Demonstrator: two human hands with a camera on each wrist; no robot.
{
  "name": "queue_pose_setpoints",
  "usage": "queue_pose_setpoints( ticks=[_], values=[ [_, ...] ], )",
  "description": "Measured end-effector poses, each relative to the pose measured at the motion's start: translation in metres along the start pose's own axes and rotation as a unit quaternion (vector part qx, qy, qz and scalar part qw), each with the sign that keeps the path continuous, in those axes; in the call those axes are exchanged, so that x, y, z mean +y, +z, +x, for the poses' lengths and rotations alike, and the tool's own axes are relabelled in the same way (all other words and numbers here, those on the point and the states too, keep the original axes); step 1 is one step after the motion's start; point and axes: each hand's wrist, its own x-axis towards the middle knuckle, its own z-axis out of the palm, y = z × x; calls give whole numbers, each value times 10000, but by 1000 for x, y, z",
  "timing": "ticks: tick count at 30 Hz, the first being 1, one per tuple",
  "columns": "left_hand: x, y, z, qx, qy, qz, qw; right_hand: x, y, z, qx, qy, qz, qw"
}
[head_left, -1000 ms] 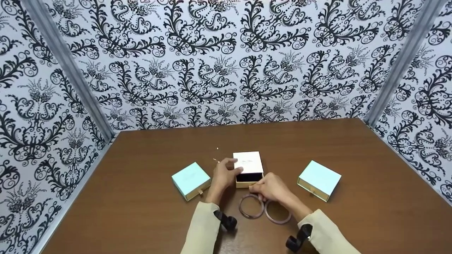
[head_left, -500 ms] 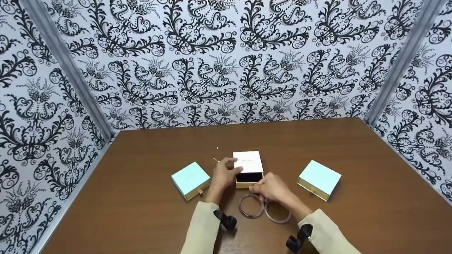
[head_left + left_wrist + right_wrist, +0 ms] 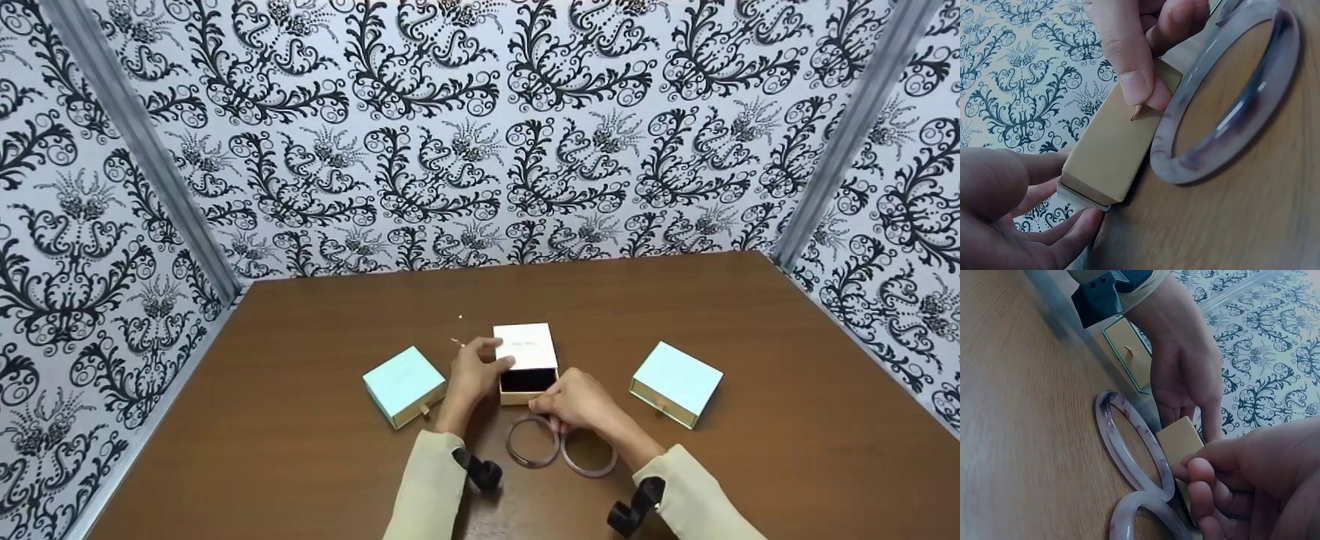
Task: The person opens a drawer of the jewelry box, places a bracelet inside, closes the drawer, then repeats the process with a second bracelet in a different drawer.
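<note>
Left hand (image 3: 474, 373) steadies the white box (image 3: 526, 347) sleeve so your right hand (image 3: 577, 397) can pinch its drawer tab (image 3: 1136, 113), frame centre.

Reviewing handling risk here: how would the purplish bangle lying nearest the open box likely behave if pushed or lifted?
The bangle looks rigid, a thick glossy ring, so it should keep its shape. Its smooth sheen suggests it is slippery and would slide on the table. Lying flat it won't roll; on edge it probably would. It seems stone-like or glassy, perhaps breakable.
</note>
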Motion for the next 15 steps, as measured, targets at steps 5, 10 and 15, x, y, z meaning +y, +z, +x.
queue_pose_setpoints(
  ticks=[5, 10, 15],
  values=[
    [0, 0, 0, -6, -10, -50, 10000, -2, -1, -1, -106, 216, 162, 9996],
    [0, -1, -1, -18, 19, -73, 10000, -2, -2, -2, -188, 254, 195, 9993],
    [0, -2, -3, -76, 101, -181, 9998, -2, -3, -2, -269, 185, 217, 9992]
  ],
)
